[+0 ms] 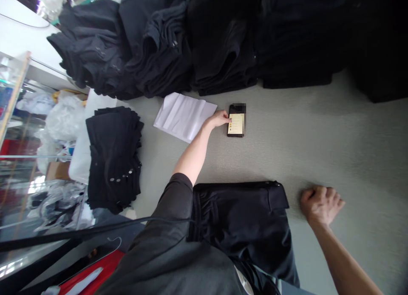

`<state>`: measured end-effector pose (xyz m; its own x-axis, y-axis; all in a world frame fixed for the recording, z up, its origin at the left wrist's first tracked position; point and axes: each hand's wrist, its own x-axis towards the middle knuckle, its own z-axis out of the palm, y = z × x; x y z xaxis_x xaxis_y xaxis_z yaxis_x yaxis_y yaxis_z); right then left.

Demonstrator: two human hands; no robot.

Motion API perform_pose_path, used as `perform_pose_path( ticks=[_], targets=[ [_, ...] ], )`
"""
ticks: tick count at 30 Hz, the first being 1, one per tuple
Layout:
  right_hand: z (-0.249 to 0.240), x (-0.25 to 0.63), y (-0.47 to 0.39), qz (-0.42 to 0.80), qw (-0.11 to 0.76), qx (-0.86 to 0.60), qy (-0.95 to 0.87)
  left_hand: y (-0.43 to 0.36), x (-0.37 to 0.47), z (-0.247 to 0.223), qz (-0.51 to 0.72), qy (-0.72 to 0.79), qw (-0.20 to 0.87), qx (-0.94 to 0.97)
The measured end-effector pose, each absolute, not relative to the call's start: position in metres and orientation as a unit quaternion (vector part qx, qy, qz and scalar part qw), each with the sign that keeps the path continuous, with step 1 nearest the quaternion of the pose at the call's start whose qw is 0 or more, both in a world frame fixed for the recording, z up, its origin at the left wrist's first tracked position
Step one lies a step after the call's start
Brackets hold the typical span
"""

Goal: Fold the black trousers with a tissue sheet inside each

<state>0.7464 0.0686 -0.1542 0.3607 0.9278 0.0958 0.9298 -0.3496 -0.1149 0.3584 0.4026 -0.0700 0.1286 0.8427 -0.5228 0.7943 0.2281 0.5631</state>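
My left hand (219,117) reaches across the table, a fingertip touching the left side of a lit smartphone screen (235,123). The phone lies flat, and the hand does not grip it; thumb and fingers look slightly apart. Beside this wrist are folded white paper sheets (183,114), partly under my forearm. Curled into a loose fist, my right hand (322,205) rests on the bare tabletop with nothing visible in it. Between my arms lies a pair of black trousers (242,214) with a gathered waistband, spread at the near edge and partly hidden by my body.
Tall stacks of folded dark garments (153,44) line the table's far side. Another pile of black clothes (114,159), with metal buttons, sits at the left. Clear plastic bags (65,116) fill the space beyond it. A black cable (127,222) crosses my left sleeve.
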Motion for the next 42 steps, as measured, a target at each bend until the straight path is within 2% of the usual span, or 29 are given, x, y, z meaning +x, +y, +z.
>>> perform_pose_path(
  ticks=[16,24,42],
  targets=[
    [-0.15,0.7444,0.07,0.003,0.087,-0.824,-0.56,0.4024,0.3595,-0.0674,0.024,0.66,0.406,0.632],
    [-0.1538,0.7468,0.0681,-0.031,0.052,-0.813,-0.58,0.4017,0.3552,-0.0664,0.009,0.645,0.415,0.642],
    [-0.157,0.7477,0.0672,-0.044,0.048,-0.811,-0.581,0.4037,0.358,-0.0725,0.024,0.656,0.412,0.631]
  ],
)
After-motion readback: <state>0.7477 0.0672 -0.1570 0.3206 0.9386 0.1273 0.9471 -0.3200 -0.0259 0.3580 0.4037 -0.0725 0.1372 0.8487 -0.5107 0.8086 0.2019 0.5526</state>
